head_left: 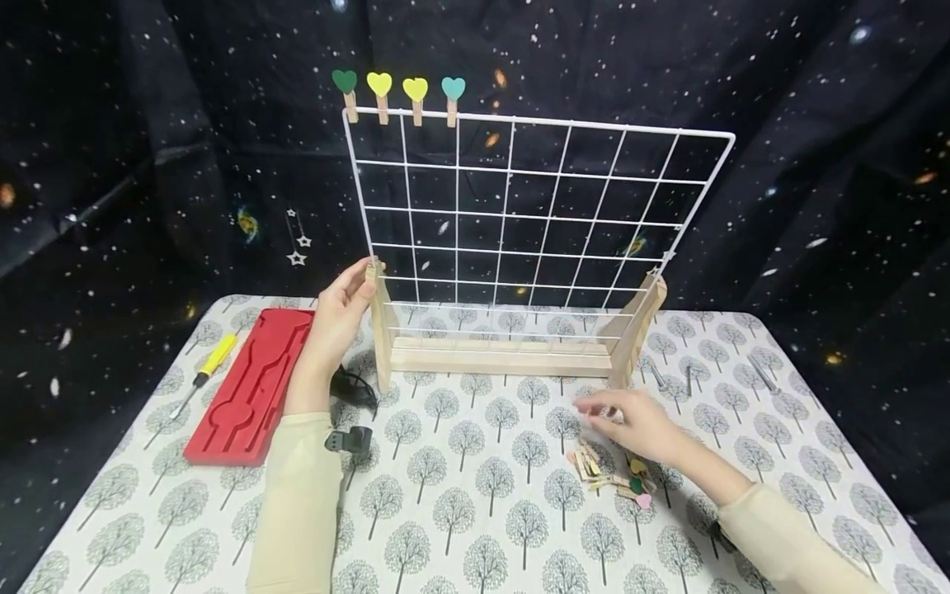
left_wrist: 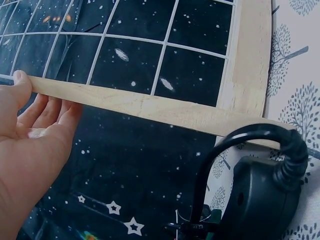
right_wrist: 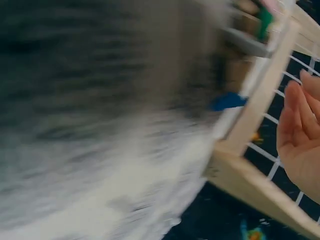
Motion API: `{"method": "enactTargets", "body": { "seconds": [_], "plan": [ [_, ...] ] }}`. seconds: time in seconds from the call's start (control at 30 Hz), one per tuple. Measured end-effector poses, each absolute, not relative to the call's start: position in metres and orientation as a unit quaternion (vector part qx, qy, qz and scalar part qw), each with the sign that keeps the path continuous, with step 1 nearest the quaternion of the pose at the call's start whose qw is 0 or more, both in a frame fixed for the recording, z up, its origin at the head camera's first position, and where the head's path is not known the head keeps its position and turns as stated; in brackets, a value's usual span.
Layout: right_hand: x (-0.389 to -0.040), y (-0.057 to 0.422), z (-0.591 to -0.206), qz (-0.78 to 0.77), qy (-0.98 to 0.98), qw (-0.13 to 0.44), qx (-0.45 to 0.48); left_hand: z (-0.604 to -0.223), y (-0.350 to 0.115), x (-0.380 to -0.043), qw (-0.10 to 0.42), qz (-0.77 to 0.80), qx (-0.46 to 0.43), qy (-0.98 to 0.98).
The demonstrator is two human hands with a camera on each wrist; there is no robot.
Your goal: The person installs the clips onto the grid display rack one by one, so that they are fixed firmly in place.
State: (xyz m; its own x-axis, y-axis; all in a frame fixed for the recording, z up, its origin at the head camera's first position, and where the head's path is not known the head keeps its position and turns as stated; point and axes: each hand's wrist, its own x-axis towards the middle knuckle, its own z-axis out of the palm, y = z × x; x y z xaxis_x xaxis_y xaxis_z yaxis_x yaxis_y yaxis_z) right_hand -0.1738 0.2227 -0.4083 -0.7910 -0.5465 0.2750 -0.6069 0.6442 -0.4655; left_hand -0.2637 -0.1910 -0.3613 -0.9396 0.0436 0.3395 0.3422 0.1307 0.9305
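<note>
A white wire grid (head_left: 512, 216) leans back in a pale wooden stand (head_left: 500, 360). My left hand (head_left: 345, 301) grips the top of the stand's left post; in the left wrist view, the thumb of that hand (left_wrist: 37, 145) lies on one side of the wooden post (left_wrist: 125, 103) and the fingers on the other. Several heart clothespins are clipped along the grid's upper left edge, among them a dark green clothespin (head_left: 345, 81) and a blue clothespin (head_left: 453, 89). Over a pile of loose clothespins (head_left: 619, 483) hovers my right hand (head_left: 631, 419), fingers loosely bent, with nothing visible in them.
Left of the stand lies a red moulded tray (head_left: 232, 445), beside a yellow-handled screwdriver (head_left: 215, 356). Several small metal pieces, including a thin rod (head_left: 763, 373), lie right of the stand. A dark starry cloth (head_left: 816, 206) hangs behind the table.
</note>
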Motion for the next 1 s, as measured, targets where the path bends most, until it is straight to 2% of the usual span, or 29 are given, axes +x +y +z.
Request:
{"method": "enactTargets", "body": {
  "seconds": [0.23,0.43,0.87,1.0],
  "plan": [
    [-0.154,0.246,-0.427,0.223,-0.906,-0.009,0.361,-0.359,-0.192,-0.262,0.117,-0.650,-0.128,-0.740],
    [-0.156,0.242,-0.427,0.172,-0.883,0.016,0.436,-0.360,-0.191,-0.263,0.114,-0.656,-0.132,-0.734],
    [-0.165,0.237,-0.427,0.213,-0.879,-0.044,0.424,-0.361,-0.188,-0.265,0.114,-0.660,-0.135,-0.730],
    [-0.167,0.239,-0.429,0.226,-0.873,-0.042,0.430,-0.361,-0.190,-0.264,0.117,-0.657,-0.133,-0.733]
  ]
}}
